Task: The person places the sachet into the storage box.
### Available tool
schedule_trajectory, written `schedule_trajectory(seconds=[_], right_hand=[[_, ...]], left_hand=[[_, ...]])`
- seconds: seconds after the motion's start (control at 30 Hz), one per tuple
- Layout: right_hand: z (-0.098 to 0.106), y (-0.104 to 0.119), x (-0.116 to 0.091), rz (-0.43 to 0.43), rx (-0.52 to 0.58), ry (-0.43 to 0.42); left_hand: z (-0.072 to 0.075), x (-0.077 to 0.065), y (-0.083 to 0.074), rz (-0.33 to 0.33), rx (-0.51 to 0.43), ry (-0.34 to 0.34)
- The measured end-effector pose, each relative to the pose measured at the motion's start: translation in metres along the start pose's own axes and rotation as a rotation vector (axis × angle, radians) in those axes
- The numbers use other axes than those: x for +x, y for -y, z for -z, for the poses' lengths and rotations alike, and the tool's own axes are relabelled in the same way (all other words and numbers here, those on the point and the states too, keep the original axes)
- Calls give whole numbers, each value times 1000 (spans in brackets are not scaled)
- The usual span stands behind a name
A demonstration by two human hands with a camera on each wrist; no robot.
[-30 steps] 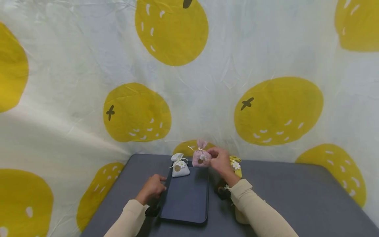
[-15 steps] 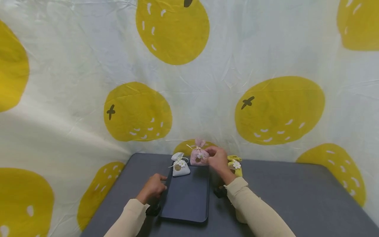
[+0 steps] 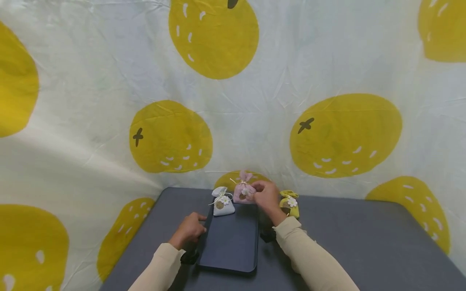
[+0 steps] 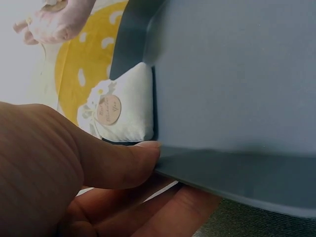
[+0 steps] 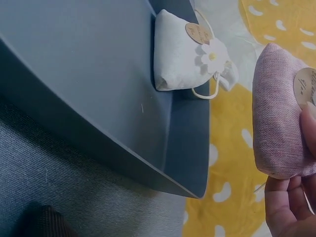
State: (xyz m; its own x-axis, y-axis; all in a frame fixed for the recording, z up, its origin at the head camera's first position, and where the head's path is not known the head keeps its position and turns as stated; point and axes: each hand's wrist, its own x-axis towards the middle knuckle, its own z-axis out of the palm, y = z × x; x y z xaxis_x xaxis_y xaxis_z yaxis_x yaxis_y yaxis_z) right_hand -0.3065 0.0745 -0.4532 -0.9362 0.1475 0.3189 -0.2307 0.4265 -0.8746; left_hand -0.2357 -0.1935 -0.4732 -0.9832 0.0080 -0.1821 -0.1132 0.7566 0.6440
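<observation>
My right hand (image 3: 268, 199) holds a small pink drawstring pouch (image 3: 239, 194) above the far end of a dark rectangular tray (image 3: 229, 246). In the right wrist view the thumb lies on the front of the pouch (image 5: 276, 118), by its round tag, and fingers support its lower side. A white pouch (image 3: 223, 207) with a flower and tag leans in the tray's far left corner, its tied neck over the rim. My left hand (image 3: 191, 229) grips the tray's left wall; the thumb (image 4: 133, 160) is on the inner side, the other fingers outside.
A yellow pouch (image 3: 290, 205) with a white flower stands on the dark table (image 3: 356, 238), right of the tray and partly behind my right wrist. Behind the table hangs a white curtain (image 3: 251, 109) printed with yellow fruit.
My right hand has shifted slightly left with the pink pouch, then stayed almost still. More of the yellow pouch shows now. The left hand keeps its place on the tray.
</observation>
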Motion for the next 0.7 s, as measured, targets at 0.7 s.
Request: schedule_trajectory(seconds=[0.7], right_hand=[[-8, -15, -1, -7, -50, 22]], left_hand=[[2, -3, -2, 4, 9, -2]])
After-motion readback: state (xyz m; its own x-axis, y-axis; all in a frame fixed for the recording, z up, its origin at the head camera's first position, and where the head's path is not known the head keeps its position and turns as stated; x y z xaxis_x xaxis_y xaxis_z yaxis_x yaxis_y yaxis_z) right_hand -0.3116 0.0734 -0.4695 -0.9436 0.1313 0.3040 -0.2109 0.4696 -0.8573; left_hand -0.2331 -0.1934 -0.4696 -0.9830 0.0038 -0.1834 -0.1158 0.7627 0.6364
